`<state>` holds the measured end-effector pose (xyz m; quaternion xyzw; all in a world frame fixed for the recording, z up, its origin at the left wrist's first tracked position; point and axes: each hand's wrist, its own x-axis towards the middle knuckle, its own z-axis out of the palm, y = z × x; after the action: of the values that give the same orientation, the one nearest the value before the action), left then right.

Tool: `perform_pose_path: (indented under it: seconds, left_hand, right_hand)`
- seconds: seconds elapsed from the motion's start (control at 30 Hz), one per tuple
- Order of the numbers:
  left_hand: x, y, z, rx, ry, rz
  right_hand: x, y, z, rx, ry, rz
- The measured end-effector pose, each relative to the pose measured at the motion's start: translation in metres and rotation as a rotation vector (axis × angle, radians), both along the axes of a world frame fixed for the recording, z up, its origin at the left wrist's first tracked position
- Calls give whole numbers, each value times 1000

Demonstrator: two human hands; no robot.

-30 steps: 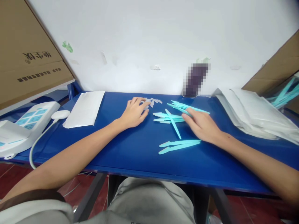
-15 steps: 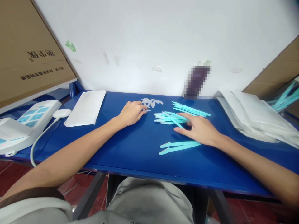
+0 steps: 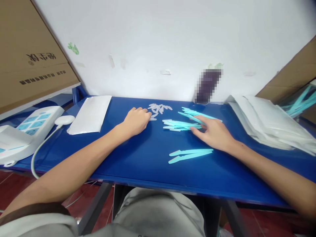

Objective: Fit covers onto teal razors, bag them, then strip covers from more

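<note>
My left hand (image 3: 137, 120) rests on the blue table (image 3: 138, 158) with its fingers curled under, just left of a small heap of clear plastic caps (image 3: 160, 107); one cap (image 3: 153, 118) lies at its fingertips. Whatever the curled fingers hold is hidden. My right hand (image 3: 214, 133) lies with its fingers stretched out, the tips touching a bundle of teal plastic sticks (image 3: 180, 124). A second bundle of teal sticks (image 3: 191, 113) lies behind that hand. Two more teal sticks (image 3: 190, 154) lie side by side nearer to me.
A flat white pouch (image 3: 90, 113) lies at the left. A white device (image 3: 24, 130) with a cable and round puck (image 3: 64, 120) sits at the far left. White bags (image 3: 269, 125) are stacked at right. Cardboard boxes (image 3: 29, 59) flank the table.
My right hand pushed the stick that lay crosswise in among the bundle and now rests at its right end. My left hand drew back from the caps and curled its fingers.
</note>
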<state>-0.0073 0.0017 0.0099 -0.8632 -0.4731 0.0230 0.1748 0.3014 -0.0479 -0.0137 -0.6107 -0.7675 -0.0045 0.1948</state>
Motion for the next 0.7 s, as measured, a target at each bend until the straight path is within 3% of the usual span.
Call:
perform_pose_path:
  seconds: [0.2,0.5,0.7]
  left_hand:
    - [-1,2,-1,-67,-88,-43]
    - [3,-2,0,12,-240,-84]
    - [10,-5,-7,229,-526,-315]
  right_hand:
    - [1,0,-1,30,-60,64]
    - [3,1,0,44,-25,58]
    - [3,-4,2,80,34,171]
